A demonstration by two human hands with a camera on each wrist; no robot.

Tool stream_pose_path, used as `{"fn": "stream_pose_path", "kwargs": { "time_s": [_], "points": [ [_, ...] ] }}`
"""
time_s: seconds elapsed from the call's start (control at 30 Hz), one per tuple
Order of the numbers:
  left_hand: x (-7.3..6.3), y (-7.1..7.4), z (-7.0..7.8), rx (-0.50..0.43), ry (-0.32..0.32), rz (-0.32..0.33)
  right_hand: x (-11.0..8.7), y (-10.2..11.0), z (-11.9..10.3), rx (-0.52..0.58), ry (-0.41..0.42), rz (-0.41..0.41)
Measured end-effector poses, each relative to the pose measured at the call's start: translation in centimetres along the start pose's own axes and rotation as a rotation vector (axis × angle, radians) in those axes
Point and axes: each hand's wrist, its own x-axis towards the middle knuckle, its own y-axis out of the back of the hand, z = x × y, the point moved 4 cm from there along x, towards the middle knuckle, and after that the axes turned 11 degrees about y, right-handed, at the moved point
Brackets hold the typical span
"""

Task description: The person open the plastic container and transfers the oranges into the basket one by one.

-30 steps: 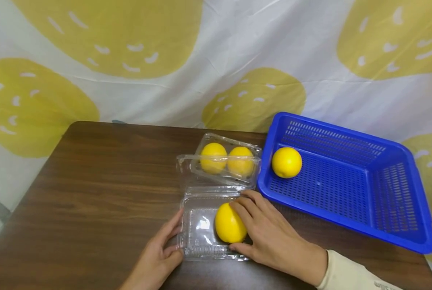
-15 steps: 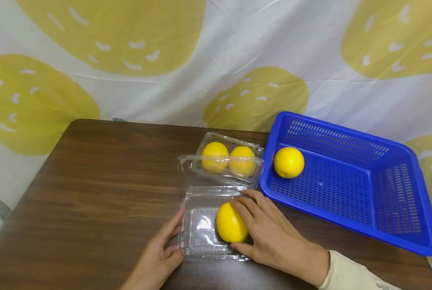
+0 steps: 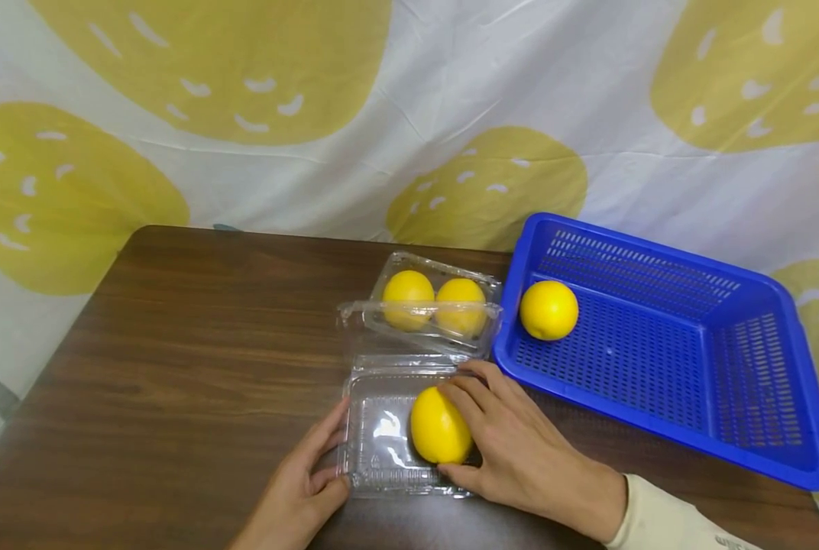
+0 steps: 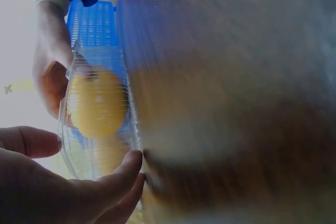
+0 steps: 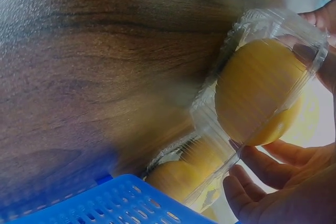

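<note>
A clear plastic clamshell box point(image 3: 382, 447) lies opened on the table, its lid point(image 3: 354, 313) raised at the far side. My left hand point(image 3: 306, 473) holds the box by its left side, the thumb and fingers apart at its edge. At the right end of the box sits a yellow orange point(image 3: 440, 425). My right hand point(image 3: 519, 435) curls its fingers and thumb round this orange, hiding its right side. Through the wall of the box, the right wrist view shows the orange point(image 5: 257, 87) inside. In the left wrist view it appears as a blurred orange point(image 4: 98, 103) behind ridged plastic.
Behind the raised lid stands a second clear box point(image 3: 444, 267) with two oranges point(image 3: 408, 294). A blue perforated basket point(image 3: 629, 405) is at the right, with one orange point(image 3: 549, 310) at its left end. The brown table point(image 3: 196, 367) meets a patterned cloth point(image 3: 299, 183) at the back.
The head view has shifted slightly, and the raised lid's edge sits a little lower in it. Both hands keep their places on the box and the orange.
</note>
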Motion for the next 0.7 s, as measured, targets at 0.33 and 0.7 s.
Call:
{"fn": "stream_pose_path", "kwargs": {
  "time_s": [0.33,0.7],
  "points": [
    [-0.1,-0.1,0.0,0.000,0.017,0.015,0.1,0.3,-0.1,0.018,0.022,0.024],
    [-0.1,-0.2,0.3,0.016,0.029,0.006,0.1,2.1,-1.1,-0.011,0.106,0.144]
  ]
}}
